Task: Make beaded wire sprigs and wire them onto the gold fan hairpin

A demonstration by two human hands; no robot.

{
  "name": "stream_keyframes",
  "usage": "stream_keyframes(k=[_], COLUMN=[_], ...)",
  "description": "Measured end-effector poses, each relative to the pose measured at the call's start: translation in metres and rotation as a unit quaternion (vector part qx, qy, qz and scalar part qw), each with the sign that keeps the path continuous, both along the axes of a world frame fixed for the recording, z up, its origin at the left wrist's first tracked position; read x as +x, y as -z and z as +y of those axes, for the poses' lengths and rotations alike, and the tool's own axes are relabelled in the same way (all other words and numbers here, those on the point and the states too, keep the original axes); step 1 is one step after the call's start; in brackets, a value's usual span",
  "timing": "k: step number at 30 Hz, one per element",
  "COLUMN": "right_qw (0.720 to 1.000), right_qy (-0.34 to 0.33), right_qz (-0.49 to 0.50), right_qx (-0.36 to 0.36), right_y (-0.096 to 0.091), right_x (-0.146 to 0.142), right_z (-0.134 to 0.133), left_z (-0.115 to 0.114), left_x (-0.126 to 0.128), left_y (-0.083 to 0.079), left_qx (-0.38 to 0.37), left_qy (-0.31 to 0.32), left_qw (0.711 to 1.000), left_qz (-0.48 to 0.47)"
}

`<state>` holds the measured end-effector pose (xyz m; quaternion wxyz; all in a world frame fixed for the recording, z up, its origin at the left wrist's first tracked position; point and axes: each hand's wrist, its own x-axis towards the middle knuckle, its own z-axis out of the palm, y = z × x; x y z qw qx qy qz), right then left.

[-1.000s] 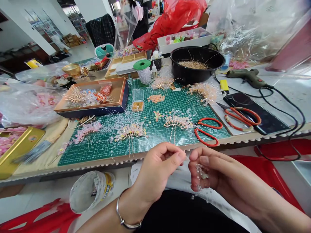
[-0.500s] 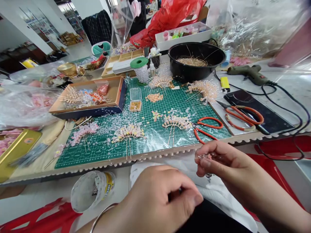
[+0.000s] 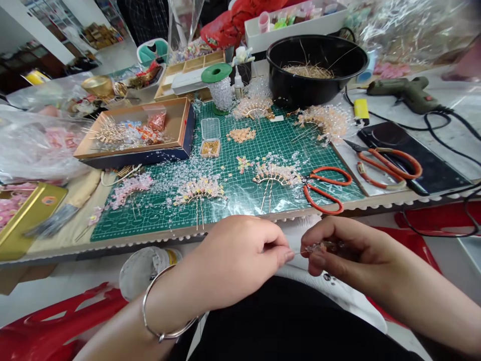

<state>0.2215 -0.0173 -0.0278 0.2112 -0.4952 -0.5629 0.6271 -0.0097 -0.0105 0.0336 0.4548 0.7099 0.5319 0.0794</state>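
My right hand pinches a small beaded piece with clear and peach-coloured beads, partly hidden by the fingers. Thumb and index finger of my left hand are pressed together on a thin strand, wire or thread, that runs across to the beaded piece. Both hands are in front of the table edge, above my lap. Beaded hair combs with two long prongs lie behind them on the green cutting mat: one pink and yellow, another pale.
Red-handled pliers and orange-handled cutters lie at the right, near a glue gun. A black basin, a bead spool and a cardboard box stand farther back. Below the table is a white bucket.
My left hand has moved up and right, closing its fingertips on the strand beside the beaded piece. My right hand still holds that piece. The camera view has tilted downward.
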Motion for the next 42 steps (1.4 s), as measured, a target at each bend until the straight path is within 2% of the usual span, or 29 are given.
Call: stream_keyframes(k=[8,13,15,18,21,23,25,27,29,32,34,37,42], right_qw=[0.998,0.999,0.999,0.996,0.986,0.975,0.964,0.955,0.947,0.951,0.963,0.975,0.981], right_qy=[-0.068,-0.049,-0.03,-0.011,-0.066,-0.143,-0.207,-0.248,-0.269,-0.253,-0.229,-0.208,-0.181], right_qz=[-0.017,-0.018,-0.029,-0.061,-0.113,-0.138,-0.133,-0.11,-0.097,-0.08,-0.055,-0.034,-0.067], right_qx=[-0.01,-0.002,0.019,0.071,0.105,0.1,0.104,0.122,0.144,0.161,0.135,0.071,0.019], right_y=[0.001,-0.003,-0.003,0.0,0.003,0.003,-0.001,-0.006,-0.011,-0.014,-0.012,-0.007,-0.001], right_x=[0.004,0.0,-0.001,0.003,0.009,0.01,0.009,0.005,0.001,-0.003,-0.004,-0.003,0.0], right_z=[0.001,0.0,-0.001,-0.004,-0.006,-0.004,0.0,0.005,0.009,0.01,0.008,0.006,0.005], left_z=[-0.002,-0.002,-0.002,-0.003,-0.006,-0.008,-0.01,-0.012,-0.012,-0.01,-0.008,-0.005,0.0], left_x=[-0.001,0.001,0.001,-0.003,-0.008,-0.009,-0.005,0.001,0.008,0.013,0.013,0.008,0.002], left_y=[0.002,0.001,0.001,0.003,0.006,0.007,0.006,0.004,0.004,0.005,0.006,0.008,0.005], left_qx=[0.048,0.072,0.057,-0.016,-0.036,0.017,0.078,0.132,0.181,0.218,0.22,0.224,0.21], left_qy=[0.023,0.018,0.007,-0.006,-0.003,0.027,0.089,0.17,0.223,0.253,0.257,0.235,0.179], left_qw=[0.998,0.997,0.998,1.0,0.999,0.999,0.993,0.976,0.955,0.938,0.937,0.941,0.959], left_qz=[0.016,0.011,0.005,-0.013,-0.008,0.01,0.025,0.041,0.067,0.087,0.087,0.093,0.07])
